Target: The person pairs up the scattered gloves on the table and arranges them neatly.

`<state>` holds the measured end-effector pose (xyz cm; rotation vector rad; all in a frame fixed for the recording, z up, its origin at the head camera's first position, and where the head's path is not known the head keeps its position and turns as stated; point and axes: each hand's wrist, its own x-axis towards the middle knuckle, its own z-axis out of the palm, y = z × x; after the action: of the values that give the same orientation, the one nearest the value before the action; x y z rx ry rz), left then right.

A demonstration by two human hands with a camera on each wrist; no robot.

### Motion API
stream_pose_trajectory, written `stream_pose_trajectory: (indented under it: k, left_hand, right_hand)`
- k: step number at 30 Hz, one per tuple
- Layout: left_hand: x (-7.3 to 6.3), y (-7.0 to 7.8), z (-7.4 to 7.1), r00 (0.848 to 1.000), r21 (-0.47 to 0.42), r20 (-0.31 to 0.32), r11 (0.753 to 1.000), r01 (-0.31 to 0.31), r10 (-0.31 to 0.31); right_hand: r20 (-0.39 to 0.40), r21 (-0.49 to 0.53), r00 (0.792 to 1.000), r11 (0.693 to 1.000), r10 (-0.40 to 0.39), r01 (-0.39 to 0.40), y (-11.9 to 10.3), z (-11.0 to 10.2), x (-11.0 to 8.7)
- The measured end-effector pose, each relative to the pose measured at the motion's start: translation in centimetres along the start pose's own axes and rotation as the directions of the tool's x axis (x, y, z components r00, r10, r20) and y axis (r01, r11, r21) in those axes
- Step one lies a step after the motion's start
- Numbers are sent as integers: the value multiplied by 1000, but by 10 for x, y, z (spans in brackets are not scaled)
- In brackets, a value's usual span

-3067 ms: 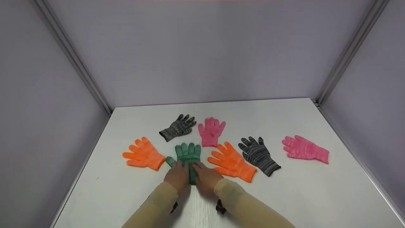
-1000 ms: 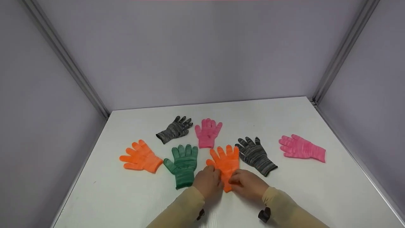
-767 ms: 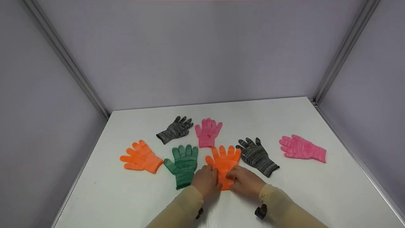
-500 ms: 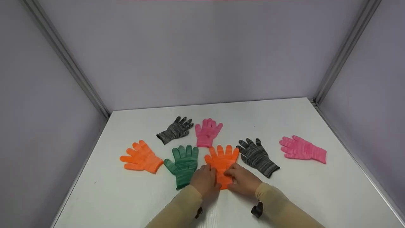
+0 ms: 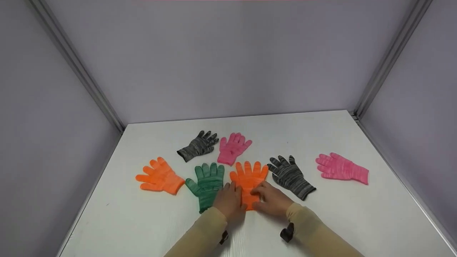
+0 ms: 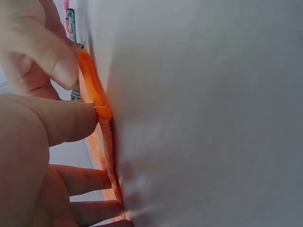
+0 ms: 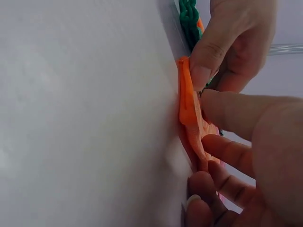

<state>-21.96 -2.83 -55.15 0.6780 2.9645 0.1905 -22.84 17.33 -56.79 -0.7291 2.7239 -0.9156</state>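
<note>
- Since the frame half a second ago, the flat, five-fingered orange knitted glove (image 5: 248,180) slides slightly away from us and to the left, and the plain pink knitted glove (image 5: 234,147) behind it turns, its wrist end swinging left.
- We see the orange glove lying on the smooth white table (image 5: 142,221) between both hands, its long axis running away from us: ribbed cuff (image 6: 94,87) nearest, fingertips farthest, thumb on the left.
- Our left hand (image 5: 228,200) lies along its left side, fingers (image 6: 87,179) fairly straight and touching the edge, thumb at the cuff's left corner; it presses rather than grips.
- Our right hand (image 5: 274,200) arches in from the right, fingers bent, touching the glove; we cannot tell whether it pinches a fold.
- Neither hand is clearly nearer, since both touch the glove, though our right fingertips reach farther in over its palm.
- To the left, the mottled green knitted glove (image 5: 209,184) lies just beside our left hand, its axis nearly parallel.
- To the right, the black-and-grey striped knitted glove (image 5: 291,176) slants, its fingertips just beside the orange glove's rightmost finger; we cannot tell whether they touch.
</note>
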Motion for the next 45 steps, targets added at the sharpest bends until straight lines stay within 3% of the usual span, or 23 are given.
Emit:
stream_pose_trajectory:
  k: [6, 13, 20, 32, 45]
  left_hand:
    - [-4, 4, 1, 1000, 48, -16, 999, -15, 15]
    - [-4, 9, 1, 994, 74, 67, 993, -92, 87]
    - [-1, 9, -1, 991, 53, 106, 994, -91, 85]
    - [3, 4, -3, 994, -4, 92, 998, -56, 56]
    - [9, 7, -8, 992, -21, 121, 999, -42, 45]
  right_hand:
    - [-34, 2, 999, 1000, -18, 18, -3, -2, -3]
    - [-116, -203, 989, 977, -87, 62, -4, 2, -3]
    - [-69, -317, 994, 947, -80, 54, -2, 0, -5]
    - [30, -284, 999, 958, -37, 44, 8, -3, 3]
    - [60, -219, 998, 975, -12, 25, 8, -1, 3]
